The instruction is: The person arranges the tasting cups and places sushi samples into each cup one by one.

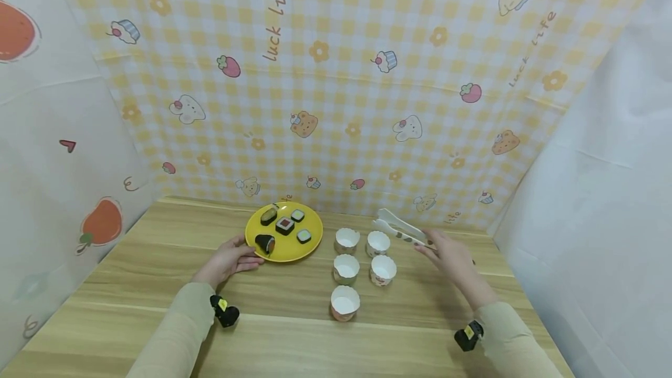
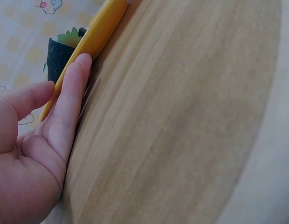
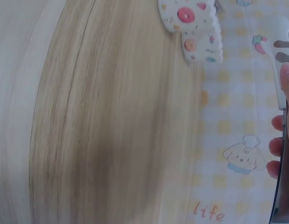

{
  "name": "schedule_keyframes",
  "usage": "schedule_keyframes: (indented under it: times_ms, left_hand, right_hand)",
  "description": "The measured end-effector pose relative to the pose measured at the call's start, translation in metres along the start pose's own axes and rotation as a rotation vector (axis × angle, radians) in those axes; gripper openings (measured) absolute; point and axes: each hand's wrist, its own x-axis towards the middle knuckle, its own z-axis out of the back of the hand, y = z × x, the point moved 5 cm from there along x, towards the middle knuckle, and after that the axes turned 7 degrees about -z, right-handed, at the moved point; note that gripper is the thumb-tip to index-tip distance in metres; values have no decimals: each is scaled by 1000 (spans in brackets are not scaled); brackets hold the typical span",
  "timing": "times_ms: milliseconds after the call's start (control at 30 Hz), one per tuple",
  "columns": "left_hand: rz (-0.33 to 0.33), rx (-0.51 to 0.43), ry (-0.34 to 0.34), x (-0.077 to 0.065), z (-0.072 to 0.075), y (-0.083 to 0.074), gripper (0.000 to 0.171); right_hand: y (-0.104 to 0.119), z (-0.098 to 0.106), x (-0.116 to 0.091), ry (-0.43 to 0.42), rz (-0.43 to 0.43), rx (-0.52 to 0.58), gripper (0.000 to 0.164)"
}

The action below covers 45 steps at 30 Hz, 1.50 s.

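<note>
At the left, my left hand point(image 1: 231, 260) pinches the near-left rim of a round yellow plate point(image 1: 311, 245), thumb on top and fingers underneath, as the left wrist view shows. The plate bears several sushi pieces: a cone-shaped hand roll point(image 1: 265, 242) nearest the hand, a square roll point(image 1: 285, 225) in the middle, two small pale-topped rolls, and an oblong piece point(image 1: 269, 215) at the back. On the right, my right hand point(image 1: 450, 252) grips white-ended tongs point(image 1: 403, 231) above the table. Their tips are apart, with nothing between them, near the back right paper cup point(image 1: 378, 242).
Several paper baking cups stand in two columns between the hands, including a front one point(image 1: 344, 303) and a right one point(image 1: 383, 270). A checked cloth point(image 1: 336, 92) hangs behind the wooden table point(image 1: 294, 337). White cloths hang at both sides.
</note>
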Motion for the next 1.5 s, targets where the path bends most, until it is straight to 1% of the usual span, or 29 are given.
schedule_keyframes:
  times_ms: [100, 233, 433, 633, 867, 1033, 1300, 1500]
  left_hand:
    - [-1, 5, 2, 0, 1, 0, 59]
    - [0, 6, 11, 0, 1, 0, 60]
    - [7, -1, 10, 1, 2, 1, 60]
    - [7, 5, 9, 0, 1, 0, 61]
    - [8, 4, 11, 0, 1, 1, 64]
    - [4, 7, 12, 0, 1, 2, 62]
    - [3, 5, 11, -2, 0, 1, 60]
    - [-1, 0, 10, -1, 1, 1, 60]
  right_hand:
    - [8, 0, 2, -15, 30, -3, 43]
    - [16, 0, 4, -6, 41, -11, 45]
    - [30, 3, 5, 2, 70, 6, 44]
    - [40, 4, 4, -22, 131, 30, 44]
    - [50, 5, 3, -48, 207, 13, 48]
    - [56, 5, 3, -27, 205, 21, 50]
    - [68, 7, 4, 33, 187, 44, 51]
    - [80, 7, 5, 42, 205, 56, 53]
